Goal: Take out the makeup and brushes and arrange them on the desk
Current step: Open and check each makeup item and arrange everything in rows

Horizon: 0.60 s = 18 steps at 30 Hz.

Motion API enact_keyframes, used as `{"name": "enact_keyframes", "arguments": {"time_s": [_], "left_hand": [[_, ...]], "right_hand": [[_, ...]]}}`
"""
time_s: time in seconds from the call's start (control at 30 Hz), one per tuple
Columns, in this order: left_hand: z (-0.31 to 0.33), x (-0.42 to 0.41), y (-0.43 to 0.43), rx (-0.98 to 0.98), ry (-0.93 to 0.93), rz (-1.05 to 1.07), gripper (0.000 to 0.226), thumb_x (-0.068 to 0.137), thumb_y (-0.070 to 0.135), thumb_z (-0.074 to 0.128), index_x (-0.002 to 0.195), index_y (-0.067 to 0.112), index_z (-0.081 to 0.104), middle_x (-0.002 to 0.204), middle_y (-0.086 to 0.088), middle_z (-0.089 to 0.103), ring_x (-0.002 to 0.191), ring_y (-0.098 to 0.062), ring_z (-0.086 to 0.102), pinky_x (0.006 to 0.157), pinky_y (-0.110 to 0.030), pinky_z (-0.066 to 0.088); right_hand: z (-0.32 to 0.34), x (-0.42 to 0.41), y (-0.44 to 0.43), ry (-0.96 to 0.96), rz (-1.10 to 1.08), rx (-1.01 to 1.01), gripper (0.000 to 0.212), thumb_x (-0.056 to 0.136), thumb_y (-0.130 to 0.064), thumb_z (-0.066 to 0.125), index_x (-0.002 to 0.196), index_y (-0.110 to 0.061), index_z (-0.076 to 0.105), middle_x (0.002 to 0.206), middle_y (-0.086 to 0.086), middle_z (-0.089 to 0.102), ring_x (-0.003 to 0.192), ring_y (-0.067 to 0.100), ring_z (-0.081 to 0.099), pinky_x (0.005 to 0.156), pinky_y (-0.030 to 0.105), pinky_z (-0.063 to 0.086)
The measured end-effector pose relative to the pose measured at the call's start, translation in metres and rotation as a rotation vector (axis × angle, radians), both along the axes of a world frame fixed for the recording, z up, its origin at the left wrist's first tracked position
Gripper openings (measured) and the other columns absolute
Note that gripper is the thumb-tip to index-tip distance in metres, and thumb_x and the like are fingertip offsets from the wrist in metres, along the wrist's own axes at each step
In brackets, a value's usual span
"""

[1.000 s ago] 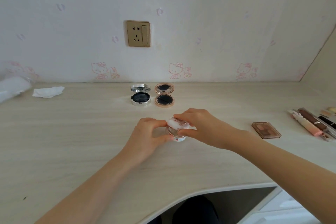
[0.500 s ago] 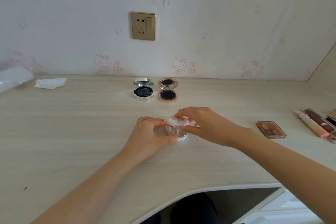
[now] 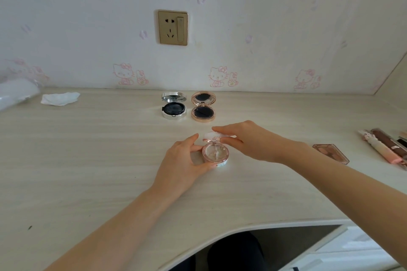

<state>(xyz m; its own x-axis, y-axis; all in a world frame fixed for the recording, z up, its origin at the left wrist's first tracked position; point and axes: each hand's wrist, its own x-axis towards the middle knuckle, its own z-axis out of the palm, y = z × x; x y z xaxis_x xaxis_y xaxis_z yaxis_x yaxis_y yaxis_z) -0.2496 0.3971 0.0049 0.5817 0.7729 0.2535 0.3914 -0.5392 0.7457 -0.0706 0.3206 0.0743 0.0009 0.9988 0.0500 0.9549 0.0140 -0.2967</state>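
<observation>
A small pink round compact (image 3: 216, 154) sits on the desk (image 3: 88, 160) at the centre, its lid (image 3: 211, 135) tipped up and back. My left hand (image 3: 185, 160) grips the compact's base from the left. My right hand (image 3: 244, 141) pinches the raised lid from the right. Behind them stand two open compacts, a silver one (image 3: 173, 108) and a rose-gold one (image 3: 203, 109). An eyeshadow palette (image 3: 330, 153) and several tubes and sticks (image 3: 383, 147) lie at the right.
A crumpled white tissue (image 3: 60, 98) and a clear plastic bag (image 3: 15, 92) lie at the far left by the wall. A wall socket (image 3: 172, 27) is above the compacts. The desk's curved front edge (image 3: 220, 235) runs below my arms.
My right hand has lifted the pink compact's lid up and back, so the inside of the compact now shows. My left hand still holds the base.
</observation>
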Motion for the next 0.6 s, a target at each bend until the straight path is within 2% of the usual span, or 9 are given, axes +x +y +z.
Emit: {"name": "enact_keyframes", "arguments": {"time_s": [0.17, 0.37, 0.5, 0.6], "left_hand": [[0.0, 0.0, 0.0, 0.001, -0.009, 0.009, 0.09, 0.067, 0.041, 0.083, 0.142, 0.017, 0.041, 0.117, 0.017, 0.066, 0.126, -0.007, 0.041, 0.101, -0.02, 0.028], [-0.001, 0.0, 0.001, -0.004, -0.019, 0.002, 0.087, 0.067, 0.039, 0.083, 0.141, 0.019, 0.042, 0.117, 0.017, 0.066, 0.125, -0.007, 0.041, 0.101, -0.021, 0.029], [-0.002, -0.001, 0.001, -0.008, -0.028, 0.001, 0.086, 0.067, 0.041, 0.083, 0.14, 0.022, 0.042, 0.117, 0.019, 0.065, 0.124, -0.004, 0.042, 0.097, -0.018, 0.029], [-0.004, -0.001, 0.002, -0.008, -0.012, 0.009, 0.08, 0.067, 0.042, 0.083, 0.135, 0.026, 0.045, 0.115, 0.018, 0.065, 0.122, -0.005, 0.044, 0.097, -0.021, 0.033]], "right_hand": [[-0.002, 0.001, 0.001, 0.02, -0.012, -0.009, 0.04, 0.1, -0.031, 0.043, 0.139, -0.023, 0.046, 0.132, -0.005, 0.059, 0.122, 0.012, 0.051, 0.097, 0.021, 0.039], [-0.003, 0.0, 0.003, 0.013, -0.024, -0.006, 0.039, 0.102, -0.031, 0.037, 0.14, -0.023, 0.045, 0.118, -0.001, 0.066, 0.095, 0.009, 0.053, 0.076, 0.017, 0.033], [-0.003, -0.003, 0.001, 0.043, -0.041, 0.006, 0.041, 0.101, -0.032, 0.038, 0.141, -0.023, 0.042, 0.127, 0.001, 0.061, 0.116, 0.017, 0.054, 0.091, 0.025, 0.041], [-0.008, -0.007, -0.008, 0.048, -0.083, 0.053, 0.048, 0.1, -0.035, 0.039, 0.145, -0.019, 0.031, 0.136, 0.003, 0.053, 0.124, 0.021, 0.048, 0.1, 0.033, 0.04]]}}
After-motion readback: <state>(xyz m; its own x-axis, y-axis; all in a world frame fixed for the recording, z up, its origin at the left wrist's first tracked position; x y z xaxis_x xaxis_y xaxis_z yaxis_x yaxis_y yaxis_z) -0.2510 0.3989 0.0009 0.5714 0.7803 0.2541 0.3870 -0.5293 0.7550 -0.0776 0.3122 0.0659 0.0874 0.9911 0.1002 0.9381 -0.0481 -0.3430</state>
